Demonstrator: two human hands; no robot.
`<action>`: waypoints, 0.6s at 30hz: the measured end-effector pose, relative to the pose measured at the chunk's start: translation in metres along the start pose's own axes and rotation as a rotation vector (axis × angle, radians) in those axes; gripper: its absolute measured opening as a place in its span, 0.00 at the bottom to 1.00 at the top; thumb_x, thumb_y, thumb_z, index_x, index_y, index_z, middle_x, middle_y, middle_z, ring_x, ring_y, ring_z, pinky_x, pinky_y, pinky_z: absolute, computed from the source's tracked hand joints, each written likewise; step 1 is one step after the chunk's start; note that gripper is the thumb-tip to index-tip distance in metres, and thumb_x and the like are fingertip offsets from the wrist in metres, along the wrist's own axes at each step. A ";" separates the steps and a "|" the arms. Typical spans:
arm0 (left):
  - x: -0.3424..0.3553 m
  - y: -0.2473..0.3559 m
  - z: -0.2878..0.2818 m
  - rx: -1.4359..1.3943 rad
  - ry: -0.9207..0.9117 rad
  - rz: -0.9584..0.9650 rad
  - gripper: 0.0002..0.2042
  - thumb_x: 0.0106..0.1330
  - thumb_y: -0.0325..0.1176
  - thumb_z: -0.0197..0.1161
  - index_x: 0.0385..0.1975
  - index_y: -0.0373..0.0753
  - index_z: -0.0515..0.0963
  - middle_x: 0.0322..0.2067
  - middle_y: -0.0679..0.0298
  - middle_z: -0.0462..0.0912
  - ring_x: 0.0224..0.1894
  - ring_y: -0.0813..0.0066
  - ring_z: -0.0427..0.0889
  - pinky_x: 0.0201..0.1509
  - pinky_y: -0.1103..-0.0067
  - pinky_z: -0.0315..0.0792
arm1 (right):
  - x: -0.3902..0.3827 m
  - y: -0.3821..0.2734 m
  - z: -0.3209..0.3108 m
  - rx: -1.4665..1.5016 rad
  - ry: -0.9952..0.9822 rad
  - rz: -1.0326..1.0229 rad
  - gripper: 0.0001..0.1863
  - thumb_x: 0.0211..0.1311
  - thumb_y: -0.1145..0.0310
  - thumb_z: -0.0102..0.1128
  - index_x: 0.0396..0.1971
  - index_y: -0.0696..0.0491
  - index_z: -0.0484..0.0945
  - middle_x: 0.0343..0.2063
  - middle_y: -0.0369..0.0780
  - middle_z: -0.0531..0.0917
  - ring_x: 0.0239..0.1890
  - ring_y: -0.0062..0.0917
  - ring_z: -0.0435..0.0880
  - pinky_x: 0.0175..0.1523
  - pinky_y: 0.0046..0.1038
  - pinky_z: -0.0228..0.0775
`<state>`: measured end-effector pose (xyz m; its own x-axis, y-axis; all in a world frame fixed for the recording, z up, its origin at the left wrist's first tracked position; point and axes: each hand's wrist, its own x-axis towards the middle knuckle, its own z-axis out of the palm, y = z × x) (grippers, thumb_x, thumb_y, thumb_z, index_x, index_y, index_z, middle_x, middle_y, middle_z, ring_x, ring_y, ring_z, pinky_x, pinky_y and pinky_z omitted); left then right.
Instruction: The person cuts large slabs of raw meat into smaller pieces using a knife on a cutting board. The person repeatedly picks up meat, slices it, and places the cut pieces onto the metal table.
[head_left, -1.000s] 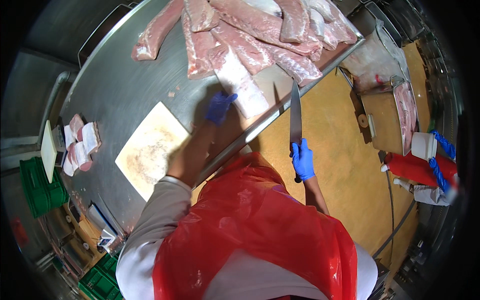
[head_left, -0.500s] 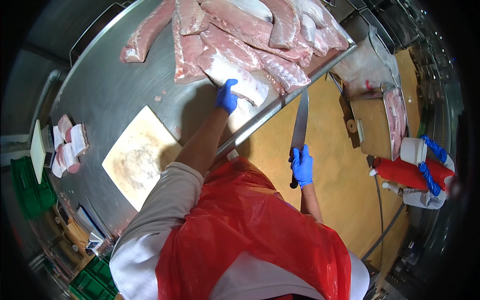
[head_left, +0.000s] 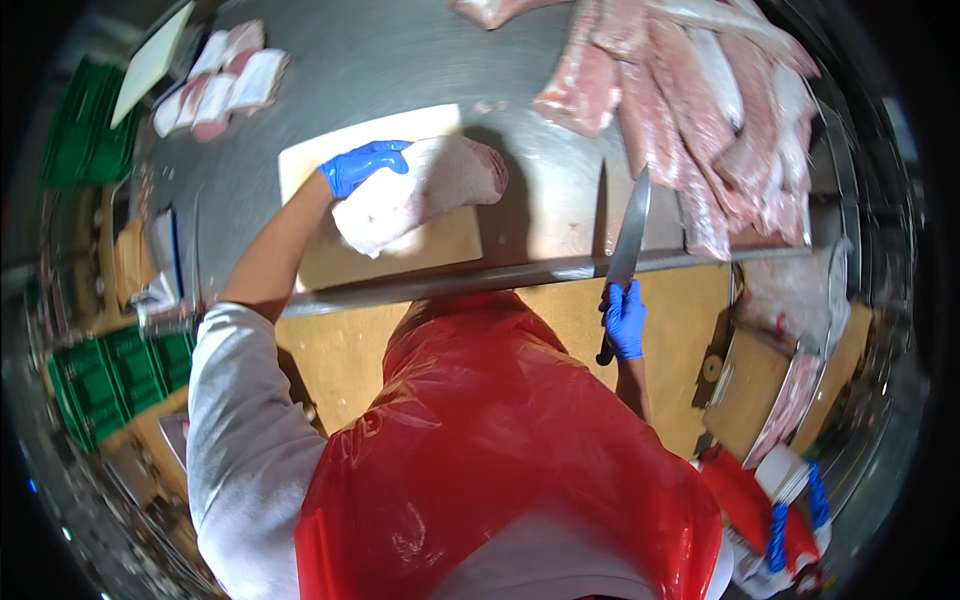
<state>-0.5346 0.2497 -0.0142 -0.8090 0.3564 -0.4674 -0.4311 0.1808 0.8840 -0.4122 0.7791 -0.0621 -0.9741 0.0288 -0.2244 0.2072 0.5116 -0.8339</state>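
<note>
My left hand (head_left: 360,167) in a blue glove grips the left end of a pale, fat-covered slab of meat (head_left: 425,195), which lies across a white cutting board (head_left: 310,255) on a steel table (head_left: 390,60). My gloved right hand (head_left: 624,322) holds a long knife (head_left: 628,240) by its dark handle, blade pointing forward over the table's near edge, to the right of the board. A pile of long pink meat strips (head_left: 690,120) lies at the table's right, with several shorter pieces (head_left: 240,85) at the back left.
Green crates (head_left: 120,378) are at the left. At the right are a bag (head_left: 790,290) and a bin (head_left: 740,385) with meat. A co-worker (head_left: 730,490) in a red apron and blue sleeve covers, with a white container (head_left: 780,468), is at lower right.
My view has turned left. My left hand has brought the slab from the pile onto the cutting board. The knife remains in my right hand.
</note>
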 end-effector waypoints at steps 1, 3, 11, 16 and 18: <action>-0.018 -0.015 -0.019 0.208 0.029 -0.076 0.18 0.65 0.31 0.64 0.54 0.37 0.78 0.46 0.63 0.83 0.49 0.74 0.79 0.58 0.76 0.72 | 0.006 -0.019 0.007 -0.026 -0.033 -0.012 0.11 0.75 0.63 0.51 0.36 0.54 0.70 0.19 0.36 0.79 0.19 0.20 0.79 0.24 0.26 0.69; -0.061 0.003 -0.028 0.702 0.432 -0.156 0.14 0.69 0.34 0.64 0.51 0.37 0.79 0.44 0.65 0.83 0.47 0.76 0.80 0.56 0.78 0.73 | 0.015 -0.032 0.023 -0.009 -0.066 0.022 0.11 0.75 0.62 0.50 0.35 0.54 0.69 0.19 0.36 0.79 0.18 0.20 0.77 0.22 0.26 0.67; -0.221 -0.153 -0.160 0.312 0.878 0.019 0.16 0.67 0.35 0.67 0.51 0.36 0.79 0.45 0.63 0.84 0.47 0.75 0.81 0.54 0.77 0.74 | 0.033 -0.077 0.100 -0.175 -0.238 -0.222 0.08 0.74 0.64 0.51 0.37 0.53 0.71 0.22 0.36 0.80 0.22 0.19 0.79 0.26 0.25 0.71; -0.241 -0.199 -0.137 0.228 0.869 -0.101 0.18 0.68 0.34 0.67 0.56 0.37 0.77 0.45 0.67 0.83 0.47 0.78 0.79 0.53 0.80 0.73 | 0.031 -0.111 0.146 -0.259 -0.321 -0.202 0.08 0.73 0.66 0.52 0.38 0.55 0.72 0.23 0.40 0.82 0.23 0.25 0.83 0.30 0.29 0.74; -0.228 -0.184 -0.108 0.018 0.801 -0.098 0.21 0.66 0.34 0.69 0.58 0.38 0.76 0.41 0.66 0.82 0.43 0.78 0.78 0.50 0.80 0.74 | 0.027 -0.126 0.163 -0.251 -0.337 -0.201 0.07 0.73 0.67 0.52 0.38 0.55 0.72 0.22 0.40 0.82 0.23 0.26 0.83 0.29 0.29 0.74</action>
<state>-0.3141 0.0358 -0.0711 -0.8112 -0.4263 -0.4002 -0.5141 0.1941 0.8354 -0.4496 0.5753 -0.0452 -0.9005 -0.3511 -0.2568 -0.0512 0.6718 -0.7390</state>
